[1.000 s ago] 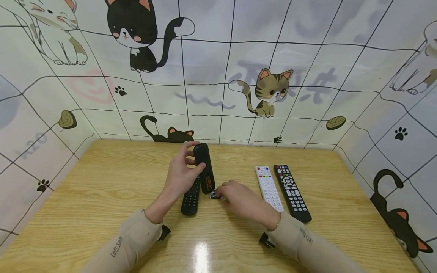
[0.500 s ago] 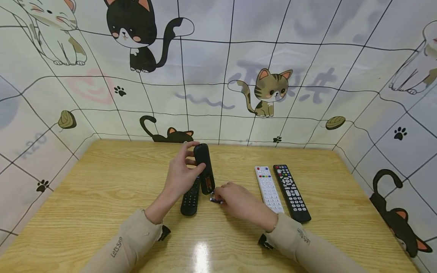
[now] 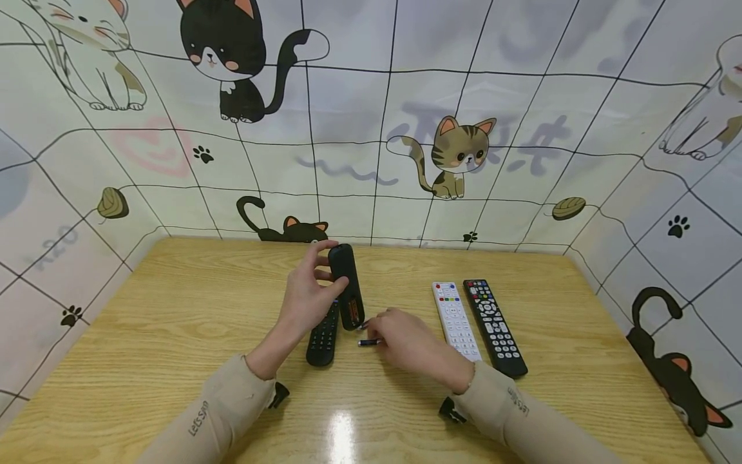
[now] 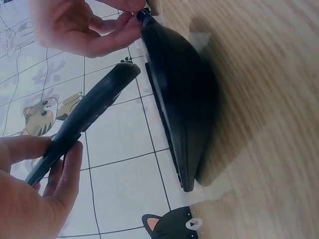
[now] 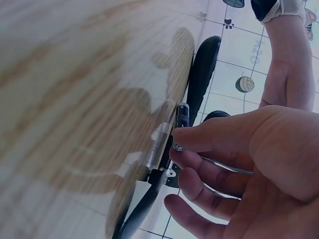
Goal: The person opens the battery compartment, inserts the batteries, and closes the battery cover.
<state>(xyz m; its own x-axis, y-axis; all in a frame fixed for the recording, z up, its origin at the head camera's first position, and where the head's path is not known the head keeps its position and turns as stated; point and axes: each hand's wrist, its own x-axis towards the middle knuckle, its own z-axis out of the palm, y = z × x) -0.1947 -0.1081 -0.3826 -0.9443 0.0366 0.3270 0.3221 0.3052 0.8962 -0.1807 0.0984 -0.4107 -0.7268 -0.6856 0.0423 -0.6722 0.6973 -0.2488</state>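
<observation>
My left hand [image 3: 313,296] holds a black remote control [image 3: 348,287] tilted up by its sides, back toward me. Its battery compartment [image 3: 354,310] shows orange near the lower end. That lower end stands at the tabletop. Beside it, my right hand [image 3: 408,338] is low over the table. In the right wrist view its thumb and index finger pinch a small battery [image 5: 182,117]. The same battery [image 3: 368,343] sticks out left of the fingertips in the head view. A small shiny piece [image 3: 362,326] shows by the remote's lower end; its kind is unclear.
A second black remote [image 3: 322,341] lies face up under the left hand. To the right lie a white remote [image 3: 456,319], partly behind the right forearm, and a longer black remote [image 3: 495,327]. Cat-printed walls [image 3: 359,161] border the wooden table [image 3: 232,270].
The right fingers have shifted slightly at the batteries. One battery now points out leftward from the fingertips, apart from the remote's end. The left hand and its remote have stayed in place.
</observation>
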